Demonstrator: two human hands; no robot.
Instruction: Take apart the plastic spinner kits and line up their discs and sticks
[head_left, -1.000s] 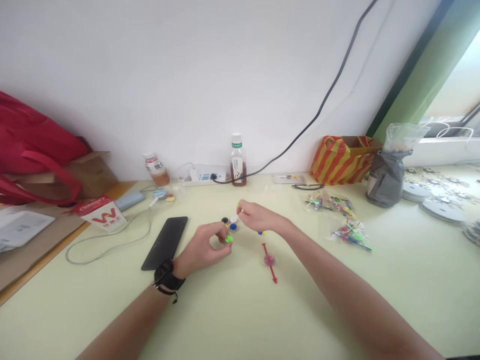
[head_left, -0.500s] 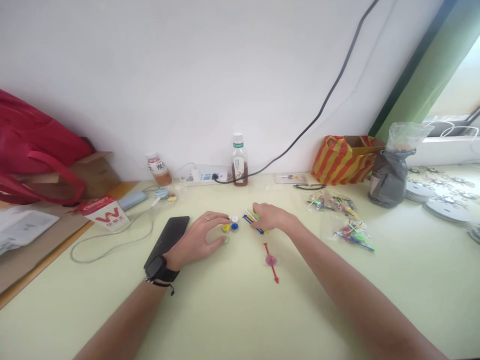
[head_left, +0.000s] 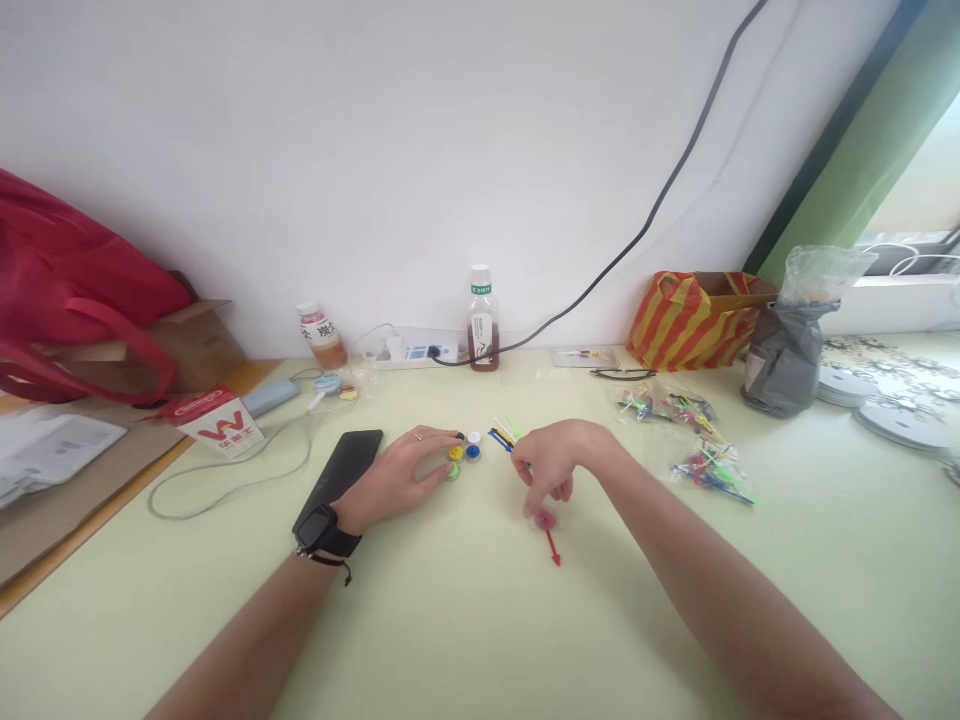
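My left hand (head_left: 409, 468) rests on the table with fingers apart, curved around several small round pieces. Its thumb touches the green piece (head_left: 453, 471); the yellow piece (head_left: 456, 454), blue piece (head_left: 472, 452) and white piece (head_left: 473, 438) sit close by. My right hand (head_left: 553, 462) points down over a red arrow spinner (head_left: 546, 519). One finger reaches the edge of its clear round base, and the other fingers curl with nothing visible in them. The hand hides the spinner's upper end and part of the loose coloured arrows (head_left: 502, 438) behind it.
A black phone (head_left: 339, 478) lies left of my left hand. Bags of coloured parts (head_left: 712, 467) lie to the right. A tea bottle (head_left: 483, 320) stands by the wall, near a power strip (head_left: 427, 351). A striped bag (head_left: 694, 320) stands at the back right.
My right hand has moved from the loose arrows toward me, down to the red spinner. My left hand stays by the round pieces, and the green one sits slightly nearer the others.
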